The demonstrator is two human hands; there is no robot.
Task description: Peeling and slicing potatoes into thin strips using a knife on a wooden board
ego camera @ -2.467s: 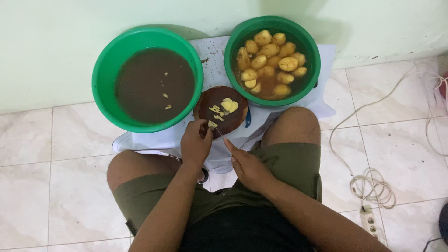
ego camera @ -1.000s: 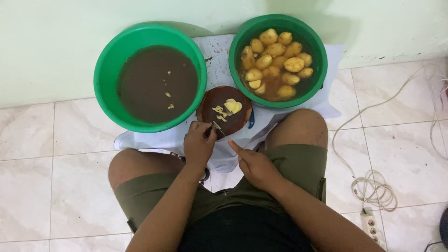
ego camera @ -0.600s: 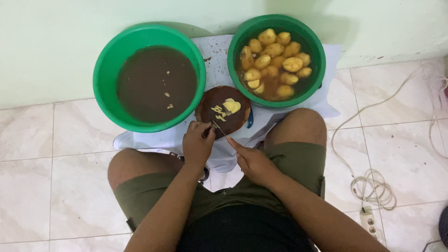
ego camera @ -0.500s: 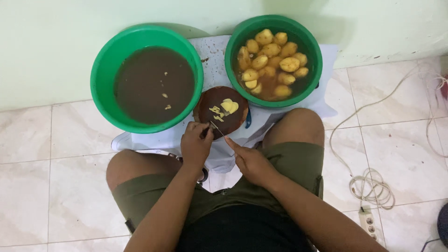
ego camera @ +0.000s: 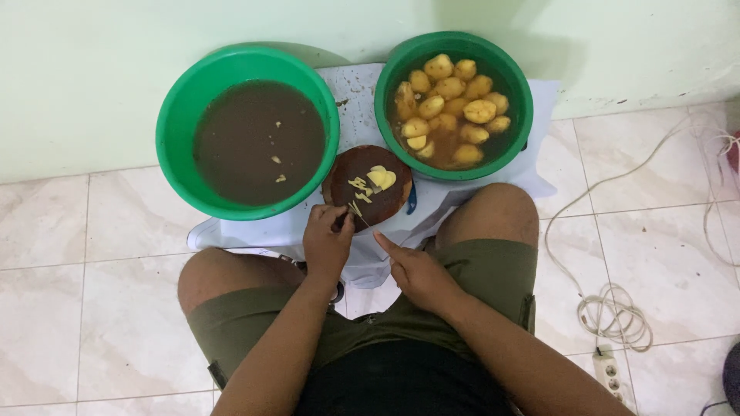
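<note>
Brown board (ego camera: 368, 185) holds more yellow strips than before; left hand (ego camera: 327, 245) fingers clamp a strip at its edge, right hand (ego camera: 416, 270) fingers together, grip unclear

My two basins (ego camera: 176, 115) are bright green, one holding murky brown water (ego camera: 258, 139), the other pale yellow potatoes (ego camera: 455, 108). My round board (ego camera: 368, 202) is dark brown, my shorts (ego camera: 254, 327) olive.
</note>
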